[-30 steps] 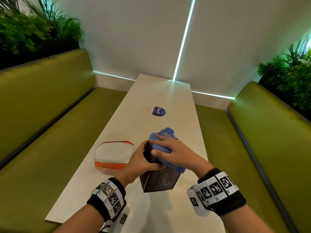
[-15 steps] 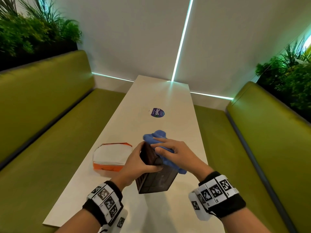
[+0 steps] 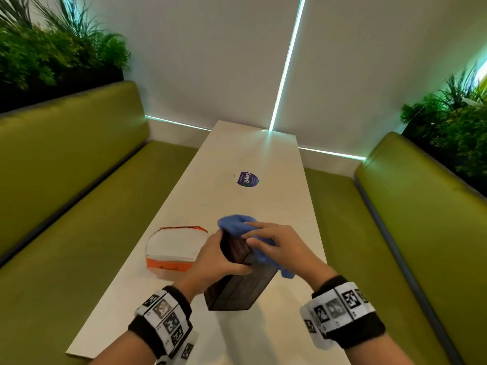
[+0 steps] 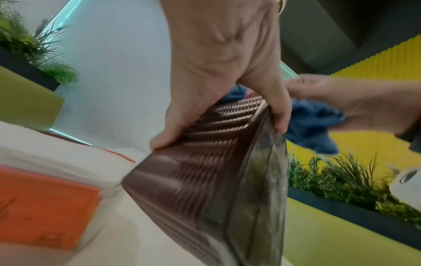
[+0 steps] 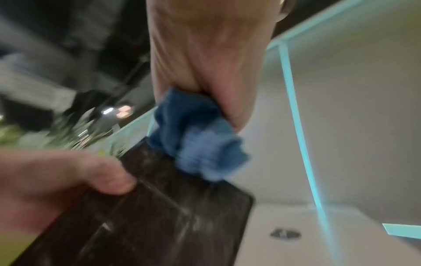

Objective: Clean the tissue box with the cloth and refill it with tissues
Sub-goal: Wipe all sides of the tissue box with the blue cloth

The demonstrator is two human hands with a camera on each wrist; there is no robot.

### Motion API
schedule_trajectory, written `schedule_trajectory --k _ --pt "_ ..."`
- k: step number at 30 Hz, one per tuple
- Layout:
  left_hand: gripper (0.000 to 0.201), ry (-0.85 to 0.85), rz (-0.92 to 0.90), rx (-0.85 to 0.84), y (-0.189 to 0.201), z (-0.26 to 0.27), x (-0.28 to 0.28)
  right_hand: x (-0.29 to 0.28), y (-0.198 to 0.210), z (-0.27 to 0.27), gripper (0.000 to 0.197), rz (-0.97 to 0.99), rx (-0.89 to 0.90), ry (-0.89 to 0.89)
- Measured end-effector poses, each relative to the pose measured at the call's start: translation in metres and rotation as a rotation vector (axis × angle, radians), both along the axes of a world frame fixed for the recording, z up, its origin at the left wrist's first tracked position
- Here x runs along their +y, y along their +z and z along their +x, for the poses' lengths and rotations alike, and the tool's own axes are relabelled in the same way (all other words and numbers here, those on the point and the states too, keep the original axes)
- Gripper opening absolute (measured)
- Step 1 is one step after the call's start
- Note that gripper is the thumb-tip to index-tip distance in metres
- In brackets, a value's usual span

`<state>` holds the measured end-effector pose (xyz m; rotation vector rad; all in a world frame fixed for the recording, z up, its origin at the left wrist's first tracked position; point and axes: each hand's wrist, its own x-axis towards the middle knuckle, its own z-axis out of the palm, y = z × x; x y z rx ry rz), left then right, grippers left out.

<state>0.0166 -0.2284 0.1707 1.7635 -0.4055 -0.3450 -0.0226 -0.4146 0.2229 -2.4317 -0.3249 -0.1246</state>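
Observation:
A dark brown tissue box with a ribbed face is held tilted above the white table. My left hand grips its upper end, thumb on one side and fingers on the other. My right hand holds a bunched blue cloth and presses it against the box's smooth dark side; the cloth is pinched between thumb and fingers. A white and orange tissue pack lies on the table left of the box.
A round purple sticker sits on the table farther back. Green benches run along both long sides of the table, with planters behind them. The table's near edge is close to my left wrist.
The box has tipped further, its lower end swinging left and toward me. My right hand has slid the cloth along the box's upper part, toward its far end.

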Motion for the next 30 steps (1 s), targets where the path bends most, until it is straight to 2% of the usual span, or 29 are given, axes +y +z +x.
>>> schedule_trajectory --k 3,5,8,12,14,18,20,24,26,30 --pt "0.083 0.029 0.036 0.014 -0.004 -0.002 0.001 -0.011 -0.001 -0.001 0.020 0.049 0.045 -0.102" --pt "0.078 0.012 0.023 -0.018 0.000 -0.004 -0.003 0.003 0.003 -0.003 0.022 0.060 0.041 -0.052" --pt "0.073 0.012 -0.036 -0.004 0.005 -0.005 -0.007 0.024 0.004 -0.003 0.026 -0.052 -0.037 0.022" --pt "0.081 0.047 -0.046 0.021 0.003 -0.005 0.001 -0.003 0.006 0.002 0.024 0.158 0.089 -0.089" --pt "0.083 0.044 -0.067 0.046 0.000 -0.005 0.004 -0.009 0.008 0.002 0.025 0.127 0.130 -0.110" --pt "0.080 0.013 -0.083 0.002 -0.002 -0.009 0.000 0.023 0.005 -0.001 0.028 0.027 0.037 -0.041" --pt "0.079 0.019 -0.106 0.007 -0.001 -0.008 0.004 0.024 0.001 0.000 0.027 0.094 0.011 -0.038" --pt "0.091 0.042 -0.180 0.111 -0.004 0.001 0.022 -0.008 -0.001 -0.003 0.028 0.222 0.081 -0.161" --pt "0.092 0.027 -0.206 0.147 -0.006 0.001 0.025 -0.002 0.000 -0.005 0.027 0.266 0.065 -0.163" --pt "0.094 -0.023 -0.231 0.141 -0.006 0.001 0.021 0.024 -0.003 -0.001 0.025 0.160 -0.032 -0.071"
